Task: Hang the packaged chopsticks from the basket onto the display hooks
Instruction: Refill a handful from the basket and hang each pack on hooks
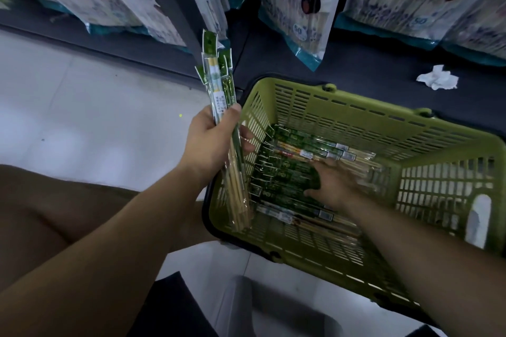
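I see L hand fingers curled round chopstick bundle, beside basket rim. R hand down on loose packs inside; fingers blurred, can't tell grip.

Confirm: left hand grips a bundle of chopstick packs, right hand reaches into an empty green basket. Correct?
Not empty. The head view shows many chopstick packs lying in the green basket, where the right hand reaches. The left hand does grip a bundle of packs.
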Demonstrator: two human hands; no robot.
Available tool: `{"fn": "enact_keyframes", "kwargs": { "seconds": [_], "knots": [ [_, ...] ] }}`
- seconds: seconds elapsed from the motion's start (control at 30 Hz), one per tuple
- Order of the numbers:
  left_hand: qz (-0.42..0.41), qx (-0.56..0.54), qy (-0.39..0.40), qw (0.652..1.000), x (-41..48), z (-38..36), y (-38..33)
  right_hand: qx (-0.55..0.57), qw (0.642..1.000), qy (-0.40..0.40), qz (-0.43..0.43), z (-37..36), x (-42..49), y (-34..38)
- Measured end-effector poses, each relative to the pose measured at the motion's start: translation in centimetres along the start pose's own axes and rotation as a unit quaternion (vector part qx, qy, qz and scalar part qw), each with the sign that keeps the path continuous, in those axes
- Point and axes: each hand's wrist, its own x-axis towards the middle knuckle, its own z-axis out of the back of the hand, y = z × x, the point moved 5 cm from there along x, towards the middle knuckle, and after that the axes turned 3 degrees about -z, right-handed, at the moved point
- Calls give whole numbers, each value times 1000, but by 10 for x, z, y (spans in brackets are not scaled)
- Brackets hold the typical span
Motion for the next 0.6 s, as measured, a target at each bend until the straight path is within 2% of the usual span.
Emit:
{"fn": "enact_keyframes", "kwargs": {
  "seconds": [0.2, 0.4, 0.6],
  "knots": [
    [0, -21, -13, 1000, 2, 1, 3, -57, 998, -4, 10, -13, 4, 3],
    [-2, -20, -15, 1000, 3, 2, 4, -32, 998, -35, 39, -7, 4, 3],
    [-10, -25, -17, 999, 2, 3, 4, -39, 999, 6, 22, -9, 5, -3]
  ]
}}
